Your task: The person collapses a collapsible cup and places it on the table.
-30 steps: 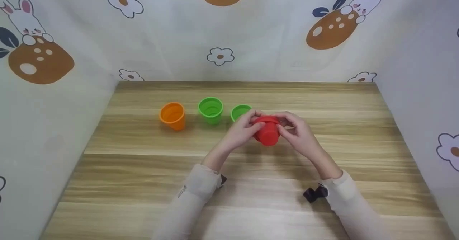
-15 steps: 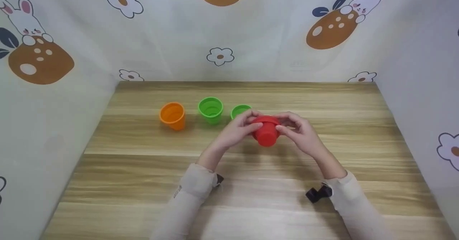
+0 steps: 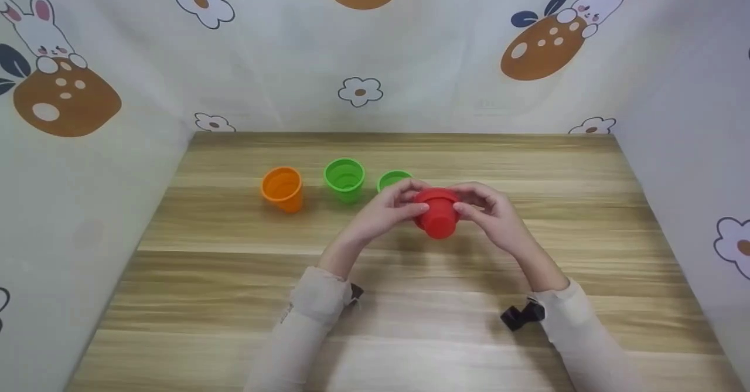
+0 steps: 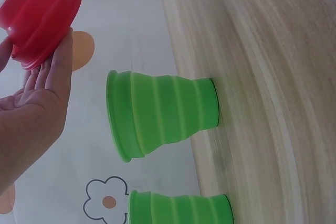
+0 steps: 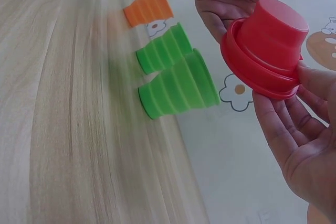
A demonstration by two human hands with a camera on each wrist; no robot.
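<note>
- While my left hand and right hand pinch the red cup from opposite sides, it is up off the tabletop, base tilted toward me.
- It looks partly folded, rings bunched near the wide rim; I judge it light, soft and springy, perhaps slightly grippy, hardly fragile.
- Those bunched rings seem the best hold, one side each; squeezing the narrow base would likely dent it.
- Beyond my left hand, partly hidden, stands the near green cup; farther left, the other green cup, then the orange cup, all upright.
</note>
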